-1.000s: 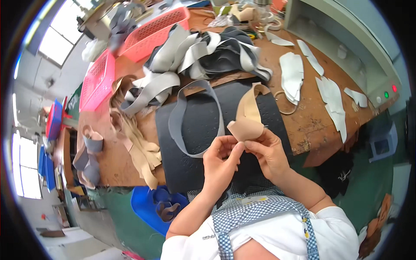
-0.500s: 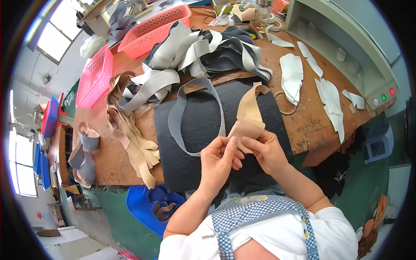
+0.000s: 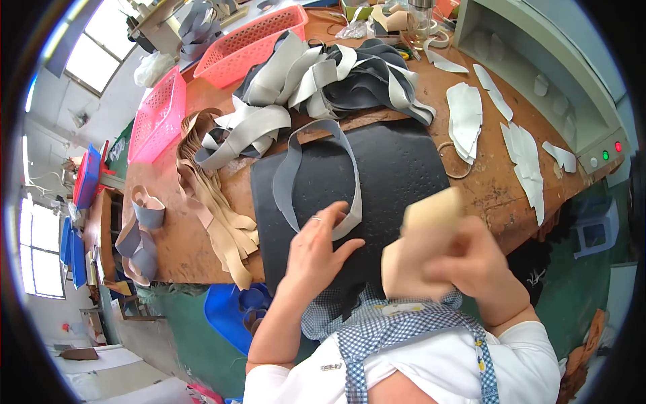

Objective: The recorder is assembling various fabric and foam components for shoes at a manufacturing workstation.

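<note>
A tan leather strip (image 3: 425,219), folded over and smeared by motion, is held in my right hand (image 3: 471,262) above the right front of a black mat (image 3: 390,168). The fingers of that hand are closed on it. My left hand (image 3: 313,242) is open, its thumb spread away from the fingers. Its fingertips lie at the near end of a grey leather strip (image 3: 286,182) that stands on edge in a loop on the mat. Whether they touch this loop, I cannot tell.
Behind the mat is a heap of grey and white strips (image 3: 323,81); tan strips (image 3: 222,229) hang over the table edge at left. Pink baskets (image 3: 158,118) stand beyond. White cut pieces (image 3: 464,121) and a grey machine housing (image 3: 572,81) are on the right.
My left hand has let go of the tan leather strip and moved left to the grey loop, its fingers opening. My right hand has moved right, carrying the tan strip.
</note>
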The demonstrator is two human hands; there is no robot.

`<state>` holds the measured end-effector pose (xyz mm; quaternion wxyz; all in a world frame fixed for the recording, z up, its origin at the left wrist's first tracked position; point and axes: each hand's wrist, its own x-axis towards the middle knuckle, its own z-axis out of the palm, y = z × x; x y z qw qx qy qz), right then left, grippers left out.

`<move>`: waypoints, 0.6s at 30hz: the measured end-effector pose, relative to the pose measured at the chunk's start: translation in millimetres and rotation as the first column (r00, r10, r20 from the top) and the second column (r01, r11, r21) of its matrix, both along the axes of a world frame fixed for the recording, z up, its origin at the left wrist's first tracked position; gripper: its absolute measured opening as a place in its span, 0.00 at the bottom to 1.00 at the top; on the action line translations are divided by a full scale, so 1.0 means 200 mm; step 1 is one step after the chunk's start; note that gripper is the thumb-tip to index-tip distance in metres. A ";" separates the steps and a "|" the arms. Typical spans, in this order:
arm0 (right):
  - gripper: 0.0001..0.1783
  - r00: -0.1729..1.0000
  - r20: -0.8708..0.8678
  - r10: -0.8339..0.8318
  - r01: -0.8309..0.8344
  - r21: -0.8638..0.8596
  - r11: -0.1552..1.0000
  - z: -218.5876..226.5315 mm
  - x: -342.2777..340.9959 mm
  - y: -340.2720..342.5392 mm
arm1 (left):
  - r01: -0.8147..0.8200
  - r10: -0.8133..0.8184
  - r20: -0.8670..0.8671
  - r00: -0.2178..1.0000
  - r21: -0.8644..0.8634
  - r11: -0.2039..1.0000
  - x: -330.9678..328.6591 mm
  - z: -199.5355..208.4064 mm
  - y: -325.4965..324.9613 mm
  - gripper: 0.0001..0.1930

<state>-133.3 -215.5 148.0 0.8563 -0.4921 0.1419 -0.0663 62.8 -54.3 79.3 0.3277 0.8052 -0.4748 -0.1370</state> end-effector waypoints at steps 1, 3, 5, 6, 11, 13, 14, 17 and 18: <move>0.19 0.999 -0.031 0.029 -0.026 0.121 0.992 -0.09 0.07 0.01 | -0.022 0.021 -0.017 1.000 -0.015 1.000 0.02 -0.06 0.01 0.24; 0.13 0.992 -0.126 -0.021 0.065 0.351 0.934 -0.26 0.14 0.06 | -0.066 0.065 -0.025 0.998 -0.033 0.997 0.05 -0.10 -0.02 0.14; 0.13 0.985 -0.167 -0.051 0.117 0.418 0.901 -0.40 0.15 0.06 | -0.090 0.079 -0.081 0.994 -0.144 0.985 0.08 -0.06 -0.04 0.11; 0.13 0.985 -0.161 -0.055 0.119 0.418 0.901 -0.44 0.16 0.05 | -0.133 0.099 -0.149 0.984 -0.236 0.963 0.09 -0.04 -0.04 0.08; 0.11 0.988 -0.105 -0.116 0.151 0.442 0.884 -0.48 0.22 0.06 | -0.124 0.093 -0.138 0.986 -0.239 0.963 0.17 -0.12 0.01 0.07; 0.10 0.985 -0.099 -0.139 0.168 0.441 0.882 -0.49 0.24 0.05 | -0.114 0.091 -0.114 0.989 -0.213 0.970 0.17 -0.17 0.02 0.06; 0.10 0.982 -0.102 -0.159 0.188 0.435 0.881 -0.50 0.25 0.06 | -0.114 0.102 -0.093 0.990 -0.135 0.984 0.17 -0.16 0.02 0.08; 0.10 0.966 -0.124 -0.225 0.256 0.390 0.885 -0.54 0.26 0.05 | -0.116 0.109 -0.076 0.991 -0.087 0.989 0.12 -0.13 -0.02 0.10; 0.08 0.959 -0.149 -0.242 0.281 0.371 0.885 -0.54 0.27 0.05 | -0.135 0.126 -0.080 0.989 -0.126 0.983 0.09 -0.12 -0.05 0.12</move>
